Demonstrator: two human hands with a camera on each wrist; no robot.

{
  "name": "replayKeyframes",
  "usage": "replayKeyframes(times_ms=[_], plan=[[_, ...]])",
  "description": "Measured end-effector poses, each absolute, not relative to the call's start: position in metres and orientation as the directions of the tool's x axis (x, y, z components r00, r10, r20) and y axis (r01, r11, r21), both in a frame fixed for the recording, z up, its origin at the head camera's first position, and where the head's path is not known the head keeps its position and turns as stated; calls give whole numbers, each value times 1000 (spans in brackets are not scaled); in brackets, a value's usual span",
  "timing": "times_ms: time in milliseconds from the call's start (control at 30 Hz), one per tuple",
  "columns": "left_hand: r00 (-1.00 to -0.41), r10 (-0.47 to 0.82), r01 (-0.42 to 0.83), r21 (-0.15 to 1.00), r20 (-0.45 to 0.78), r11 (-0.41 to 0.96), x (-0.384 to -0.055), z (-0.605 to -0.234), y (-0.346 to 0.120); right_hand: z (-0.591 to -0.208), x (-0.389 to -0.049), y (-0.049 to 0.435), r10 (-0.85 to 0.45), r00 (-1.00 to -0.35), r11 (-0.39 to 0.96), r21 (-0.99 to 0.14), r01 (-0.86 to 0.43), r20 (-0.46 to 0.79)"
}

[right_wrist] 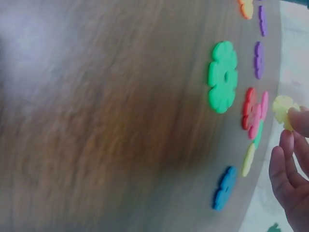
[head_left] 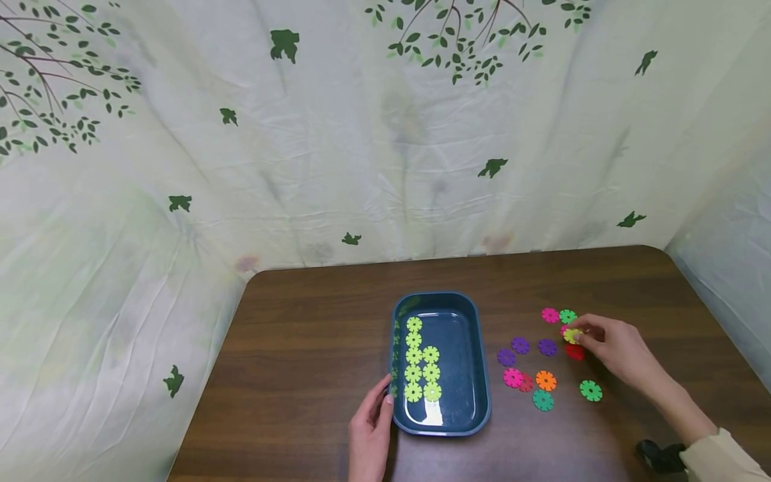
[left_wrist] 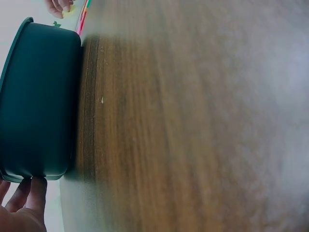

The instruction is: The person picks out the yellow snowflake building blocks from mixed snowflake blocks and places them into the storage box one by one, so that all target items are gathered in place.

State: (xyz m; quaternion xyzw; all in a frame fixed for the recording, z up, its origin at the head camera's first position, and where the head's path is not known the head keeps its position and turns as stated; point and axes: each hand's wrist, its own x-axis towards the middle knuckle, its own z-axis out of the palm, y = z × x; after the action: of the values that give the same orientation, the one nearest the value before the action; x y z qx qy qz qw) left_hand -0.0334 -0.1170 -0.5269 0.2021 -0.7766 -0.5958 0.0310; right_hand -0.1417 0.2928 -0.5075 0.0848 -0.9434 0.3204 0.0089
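Observation:
My left hand [head_left: 370, 428] grips the left side of a dark blue tray [head_left: 460, 361], fingertips and thumb at its rim. Several yellow-green flower-shaped discs [head_left: 413, 355] lie in the tray's left half in two columns. To the right of the tray, my right hand [head_left: 617, 345] pinches a yellow flower-shaped disc [right_wrist: 284, 108] between thumb and fingers, raised over the table. Below it sit a red disc [head_left: 575, 351], a green disc [head_left: 568, 316] and a pink disc [head_left: 550, 315]. In the right wrist view a blue disc [right_wrist: 225, 188] and another yellow disc [right_wrist: 248, 160] lie nearby.
Between tray and right hand are purple discs [head_left: 521, 345], a bright pink disc [head_left: 513, 377], an orange disc [head_left: 546, 381] and a teal disc [head_left: 543, 401]. Nearer the right forearm lies a green disc [head_left: 591, 391]. A leaf-patterned curtain [head_left: 361, 167] hangs behind the brown table [head_left: 301, 375].

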Motion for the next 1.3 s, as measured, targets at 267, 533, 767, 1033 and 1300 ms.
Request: replayKeyframes(times_ms=[267,533,767,1033,1300], plan=[[-919,-346,-272,940,-189,208,-34,-528,-117,-503,-143,280,-180,-973,744,-628,-229,141],[-910,-357,-302,927,-210,224,-35,-528,-117,-501,-144,265,-206,-961,730,-624,-278,186],[-917,-347,-287,930,-197,230,-34,-528,-118,-497,-147,252,-229,-956,704,-647,-293,184],[-915,-346,-294,929,-206,225,-35,-528,-118,-491,-150,239,-247,-951,676,-670,-307,186],[-915,-345,-296,930,-211,217,-34,-527,-118,-486,-152,227,-260,-952,653,-697,-297,162]])
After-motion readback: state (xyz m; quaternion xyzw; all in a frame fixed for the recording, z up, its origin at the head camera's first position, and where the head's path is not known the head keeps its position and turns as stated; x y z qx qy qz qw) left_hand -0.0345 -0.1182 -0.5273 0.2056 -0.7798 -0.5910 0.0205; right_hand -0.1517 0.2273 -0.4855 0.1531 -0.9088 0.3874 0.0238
